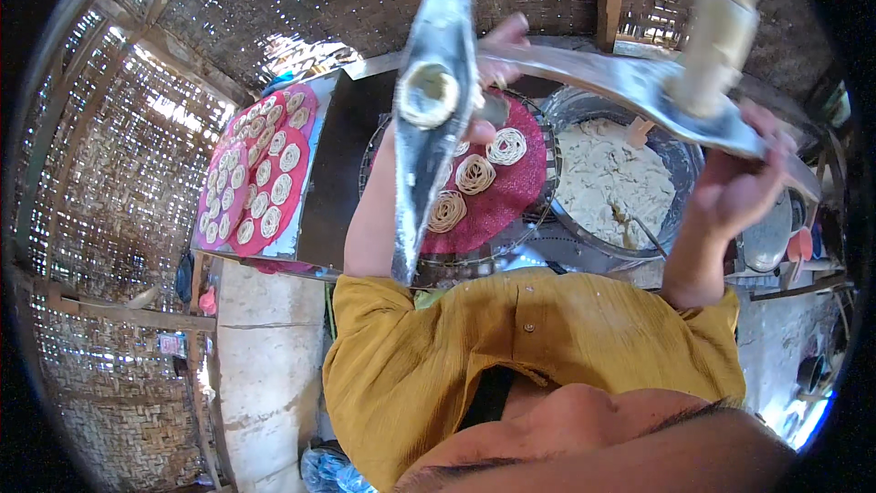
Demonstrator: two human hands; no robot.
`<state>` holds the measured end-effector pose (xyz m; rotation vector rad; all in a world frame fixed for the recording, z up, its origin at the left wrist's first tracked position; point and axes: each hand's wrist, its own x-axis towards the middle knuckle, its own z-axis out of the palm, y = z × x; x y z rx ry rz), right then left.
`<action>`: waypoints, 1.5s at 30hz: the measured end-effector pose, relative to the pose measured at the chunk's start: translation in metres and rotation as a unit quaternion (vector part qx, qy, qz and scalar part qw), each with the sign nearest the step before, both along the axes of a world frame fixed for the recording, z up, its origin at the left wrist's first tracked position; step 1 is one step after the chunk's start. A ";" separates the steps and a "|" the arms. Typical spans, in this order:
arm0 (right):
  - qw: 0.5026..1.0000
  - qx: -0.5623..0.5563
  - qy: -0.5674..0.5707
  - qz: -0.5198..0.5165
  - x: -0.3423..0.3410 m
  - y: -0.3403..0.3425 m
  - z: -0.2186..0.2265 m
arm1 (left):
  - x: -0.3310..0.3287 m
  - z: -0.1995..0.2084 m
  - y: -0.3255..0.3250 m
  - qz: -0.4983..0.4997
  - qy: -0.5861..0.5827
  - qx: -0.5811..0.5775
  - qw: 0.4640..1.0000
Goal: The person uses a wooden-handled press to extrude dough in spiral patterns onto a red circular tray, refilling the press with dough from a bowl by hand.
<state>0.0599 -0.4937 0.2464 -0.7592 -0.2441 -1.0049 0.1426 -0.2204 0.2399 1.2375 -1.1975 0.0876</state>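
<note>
Both hands hold parts of a metal hand press above the work table. My left hand (494, 73), partly hidden, is closed on the long metal press body (422, 164), which has a round opening smeared with pale dough. My right hand (744, 183) grips one end of the bar-handled plunger (630, 82); its dough-coated cylinder points up. The bar's other end reaches my left fingers. Beneath lies a round pink mat (520, 210) with several coiled noodle nests (474, 174). Beside it, a large metal basin (689, 173) contains white dough (602, 173).
At the left, more pink mats (290, 151) carry noodle nests on the dark table (333, 192). A utensil handle (650, 236) leans out of the basin. Woven bamboo walls (109, 219) surround the place. A grey pot (766, 237) is at the right, a blue plastic bag (328, 467) low down.
</note>
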 end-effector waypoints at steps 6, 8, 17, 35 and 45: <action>0.958 -0.127 -0.082 0.244 0.010 0.073 -0.010 | -0.009 0.019 0.028 0.009 0.117 -0.278 0.953; 0.945 -0.222 -0.047 0.237 0.001 0.067 -0.006 | -0.026 0.016 0.047 0.066 0.136 -0.344 0.927; 0.791 -0.076 -0.228 0.563 -0.052 0.025 0.050 | -0.090 -0.053 0.130 0.160 0.152 -0.580 0.784; 0.808 -0.122 -0.271 0.509 -0.051 0.019 0.041 | -0.108 -0.060 0.138 0.288 0.122 -0.569 0.760; 0.921 -0.217 -0.145 0.289 -0.028 -0.004 0.017 | -0.092 -0.066 0.132 0.336 0.131 -0.559 0.747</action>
